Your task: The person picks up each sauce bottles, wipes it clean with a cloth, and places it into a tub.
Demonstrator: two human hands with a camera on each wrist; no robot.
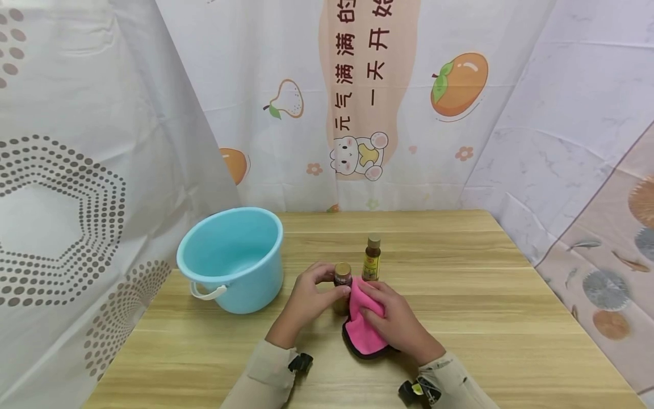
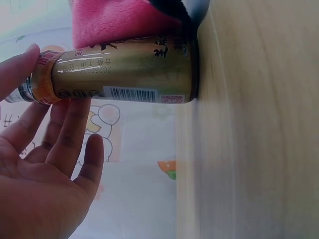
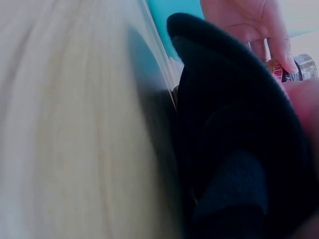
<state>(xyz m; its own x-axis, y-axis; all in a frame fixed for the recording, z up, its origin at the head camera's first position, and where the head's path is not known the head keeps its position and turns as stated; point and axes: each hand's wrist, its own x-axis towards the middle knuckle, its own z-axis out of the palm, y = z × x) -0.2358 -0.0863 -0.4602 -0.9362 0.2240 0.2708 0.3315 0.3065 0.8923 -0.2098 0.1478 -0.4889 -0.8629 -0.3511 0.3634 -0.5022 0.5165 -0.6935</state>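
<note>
Left hand (image 1: 309, 293) holds bottle (image 2: 122, 72) bearing barcode (image 2: 130, 94), "芝".

The cloth (image 1: 365, 329) is showing pink with a black edge (image 1: 355, 349), while the near bottle (image 1: 340, 307) is wearing a gold label (image 2: 142, 67) with black print (image 2: 160, 49) under a gold-topped cap (image 1: 343, 268), and the far bottle (image 1: 371, 267) is pairing dark brown with yellow. The bucket (image 1: 255, 284) is showing light blue with a white handle (image 1: 209, 294). Yellowish-brown wood-grain streaks are crossing the bench (image 1: 490, 307), and the white curtain (image 1: 286, 34) is displaying orange fruit (image 1: 458, 85) and reddish-brown lettering (image 1: 344, 74).
</note>
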